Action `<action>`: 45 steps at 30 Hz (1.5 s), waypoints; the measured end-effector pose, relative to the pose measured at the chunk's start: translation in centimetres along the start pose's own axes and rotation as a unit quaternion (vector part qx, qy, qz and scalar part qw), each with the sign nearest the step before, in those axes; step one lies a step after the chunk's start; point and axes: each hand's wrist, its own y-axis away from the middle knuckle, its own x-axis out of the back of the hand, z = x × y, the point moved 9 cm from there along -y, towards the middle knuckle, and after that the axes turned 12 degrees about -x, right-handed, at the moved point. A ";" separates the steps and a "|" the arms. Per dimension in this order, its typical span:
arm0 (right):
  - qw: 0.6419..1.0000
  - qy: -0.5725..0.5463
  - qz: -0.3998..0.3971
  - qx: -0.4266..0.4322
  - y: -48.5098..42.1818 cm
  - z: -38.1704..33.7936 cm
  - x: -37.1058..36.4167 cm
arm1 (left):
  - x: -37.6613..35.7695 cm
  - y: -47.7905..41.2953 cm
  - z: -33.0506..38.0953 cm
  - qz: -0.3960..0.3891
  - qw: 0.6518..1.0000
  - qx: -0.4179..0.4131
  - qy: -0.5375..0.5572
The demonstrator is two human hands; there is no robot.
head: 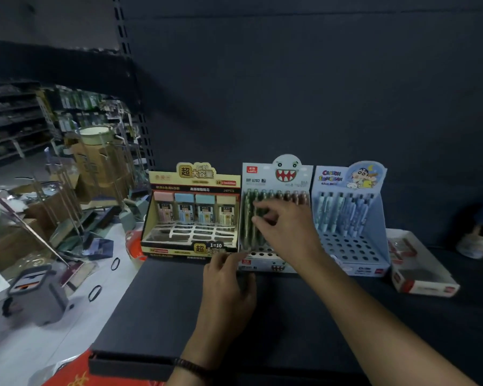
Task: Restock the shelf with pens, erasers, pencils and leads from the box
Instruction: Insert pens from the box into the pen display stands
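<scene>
While the right hand [285, 227] reaches into the ghost-face pen display box [276, 174], its bent fingers and thumb pinch a green pen [260, 212] in the left part of the rack. That pen sits among other green pens [247, 221] standing tilted back in their holes, and brownish pens [296, 196] fill the back row just above the hand.

The left hand [229, 285] lies lower on the dark shelf [173, 316], its bent fingertips against the box's front-left corner; whether it grips the edge cannot be told.

Touching that box on its left stands a yellow lead-refill display box [193, 179] with four packs in its back row. Just to its right stands a blue Crayon Shin-chan pen display box [349, 246] holding pens in its back rows. Further right, a low white-and-red tray [424, 286] lies on the shelf. A dark bracelet [190, 367] circles the left wrist.
</scene>
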 end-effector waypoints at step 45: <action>0.400 -0.062 0.238 -0.883 121.2 54.5 44.7 | -61.0 86.6 71.0 -0.792 0.294 -0.535 -0.019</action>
